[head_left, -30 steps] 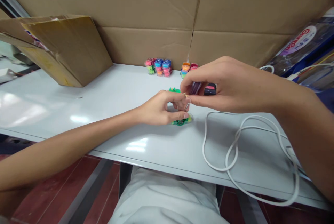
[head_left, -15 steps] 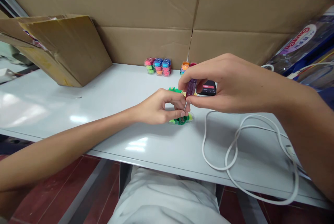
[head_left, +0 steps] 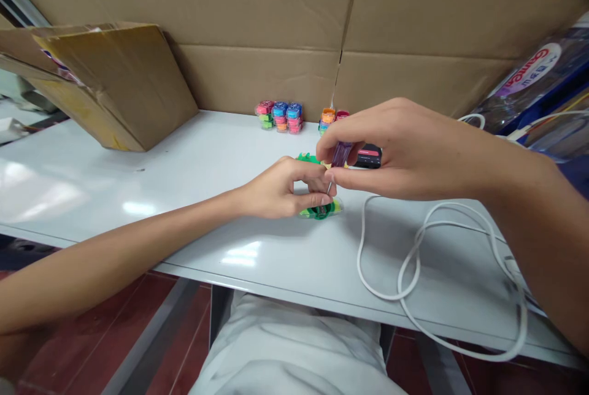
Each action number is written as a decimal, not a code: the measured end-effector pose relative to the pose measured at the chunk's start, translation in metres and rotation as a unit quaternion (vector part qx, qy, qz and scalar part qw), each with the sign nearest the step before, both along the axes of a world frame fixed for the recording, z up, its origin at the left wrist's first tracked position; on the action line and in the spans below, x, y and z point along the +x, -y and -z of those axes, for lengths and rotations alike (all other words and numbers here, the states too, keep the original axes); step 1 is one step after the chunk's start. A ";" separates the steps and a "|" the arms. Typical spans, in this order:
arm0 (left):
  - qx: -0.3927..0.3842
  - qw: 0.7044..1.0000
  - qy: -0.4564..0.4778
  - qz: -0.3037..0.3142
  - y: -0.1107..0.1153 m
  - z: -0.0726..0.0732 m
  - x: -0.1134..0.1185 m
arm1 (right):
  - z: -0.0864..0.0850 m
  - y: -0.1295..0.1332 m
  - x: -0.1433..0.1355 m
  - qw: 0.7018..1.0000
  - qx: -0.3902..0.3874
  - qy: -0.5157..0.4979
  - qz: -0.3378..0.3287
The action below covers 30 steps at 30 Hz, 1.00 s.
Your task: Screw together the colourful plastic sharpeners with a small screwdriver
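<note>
My right hand (head_left: 396,149) is closed around the purple handle of a screwdriver (head_left: 341,154), its thin metal shaft slanting down. My left hand (head_left: 288,189) lies low over the table, thumb and fingers curled together around the screwdriver's tip. Under the left fingertips is a green plastic piece (head_left: 322,210) with a small dark metal part and clear ends; the fingers pinch at its far edge and hide part of it. Just behind the left hand, another green plastic part (head_left: 305,157) shows, partly covered by the fingers.
Small stacks of colourful plastic pieces (head_left: 280,118) stand at the back, with more orange and red ones (head_left: 328,116) nearby. A black device (head_left: 369,156) sits behind my right hand. A white cable (head_left: 416,248) loops at right. A cardboard box (head_left: 124,88) stands left; cardboard wall behind.
The screwdriver's handle has turned a little and tilted slightly within my right fingers. Both hands stay in nearly the same place.
</note>
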State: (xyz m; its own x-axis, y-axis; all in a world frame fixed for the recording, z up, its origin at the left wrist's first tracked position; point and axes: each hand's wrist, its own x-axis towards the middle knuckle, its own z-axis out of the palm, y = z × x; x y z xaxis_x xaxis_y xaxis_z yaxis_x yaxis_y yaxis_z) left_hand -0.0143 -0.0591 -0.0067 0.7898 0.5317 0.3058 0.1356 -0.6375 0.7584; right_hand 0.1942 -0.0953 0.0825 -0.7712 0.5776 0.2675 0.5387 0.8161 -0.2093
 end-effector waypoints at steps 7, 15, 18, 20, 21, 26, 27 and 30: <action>0.008 1.000 -0.001 -0.004 0.001 0.000 0.001 | 0.001 -0.001 0.001 1.000 0.001 0.011 0.004; 0.056 0.998 -0.015 -0.006 -0.002 0.001 0.000 | 0.001 -0.002 0.001 1.000 0.000 0.026 0.005; 0.068 0.998 -0.015 -0.009 -0.002 0.002 0.000 | 0.001 -0.001 0.001 1.000 0.003 0.030 0.003; 0.070 0.997 -0.011 -0.017 -0.001 0.003 0.001 | 0.001 -0.001 0.001 1.000 0.003 0.027 0.004; 0.068 0.997 -0.010 -0.022 -0.001 0.003 0.001 | 0.001 -0.001 0.001 1.000 0.002 0.024 0.005; 0.041 0.998 -0.011 -0.044 -0.001 0.003 0.002 | 0.002 -0.002 -0.001 1.000 -0.005 0.011 0.006; 0.033 0.998 -0.011 -0.045 0.000 0.003 0.002 | 0.003 -0.002 -0.001 1.000 -0.005 0.009 0.006; 0.014 0.999 -0.008 -0.046 0.000 0.003 0.002 | 0.003 -0.002 -0.001 1.000 -0.003 0.007 0.005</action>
